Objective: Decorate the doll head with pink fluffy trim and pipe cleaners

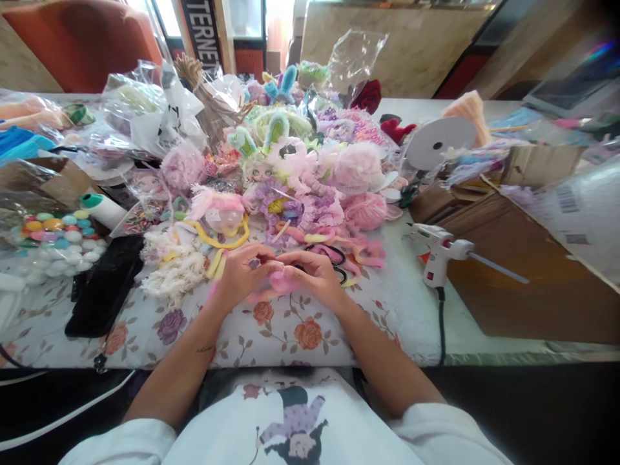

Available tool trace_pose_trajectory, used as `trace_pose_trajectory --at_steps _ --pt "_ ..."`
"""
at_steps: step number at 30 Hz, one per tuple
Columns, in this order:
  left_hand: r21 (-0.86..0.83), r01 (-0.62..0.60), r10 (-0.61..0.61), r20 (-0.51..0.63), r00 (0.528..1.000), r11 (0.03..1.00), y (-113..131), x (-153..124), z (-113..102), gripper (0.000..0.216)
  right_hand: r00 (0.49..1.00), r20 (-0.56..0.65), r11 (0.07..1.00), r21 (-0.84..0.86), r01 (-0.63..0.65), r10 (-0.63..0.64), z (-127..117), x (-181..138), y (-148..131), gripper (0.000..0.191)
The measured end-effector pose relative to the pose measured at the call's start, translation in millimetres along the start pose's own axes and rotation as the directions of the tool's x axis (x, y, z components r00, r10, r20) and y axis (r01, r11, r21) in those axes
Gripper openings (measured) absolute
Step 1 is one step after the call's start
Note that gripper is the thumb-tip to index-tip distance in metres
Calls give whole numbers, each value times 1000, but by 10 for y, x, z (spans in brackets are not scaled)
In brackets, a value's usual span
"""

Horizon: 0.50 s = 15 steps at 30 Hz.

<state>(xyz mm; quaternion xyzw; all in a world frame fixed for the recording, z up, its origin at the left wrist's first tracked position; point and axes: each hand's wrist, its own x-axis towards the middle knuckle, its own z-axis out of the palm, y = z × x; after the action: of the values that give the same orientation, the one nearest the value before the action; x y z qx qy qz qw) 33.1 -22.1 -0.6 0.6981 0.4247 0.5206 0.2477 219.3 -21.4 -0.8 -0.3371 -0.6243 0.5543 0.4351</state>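
Now my left hand (241, 274) and right hand (314, 274) pinch a fuzzy pink pipe cleaner (275, 284) between them, left of the white glue gun (438, 254).

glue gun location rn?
Head view, to the person's right: the white glue gun stands on the table beside the brown cardboard, right of the right hand.
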Motion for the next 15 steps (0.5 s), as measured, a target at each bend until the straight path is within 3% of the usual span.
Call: trace_pose_trajectory --at_steps 10,15 --pt "-34 5 -5 11 1000 999 5 -7 -43 31 999 39 997 -73 21 -18 -23 3 -26 25" --pt "-39 -43 44 34 998 998 -18 -1 -80 30 987 5 961 -227 155 -158 -13 -8 -42 16"
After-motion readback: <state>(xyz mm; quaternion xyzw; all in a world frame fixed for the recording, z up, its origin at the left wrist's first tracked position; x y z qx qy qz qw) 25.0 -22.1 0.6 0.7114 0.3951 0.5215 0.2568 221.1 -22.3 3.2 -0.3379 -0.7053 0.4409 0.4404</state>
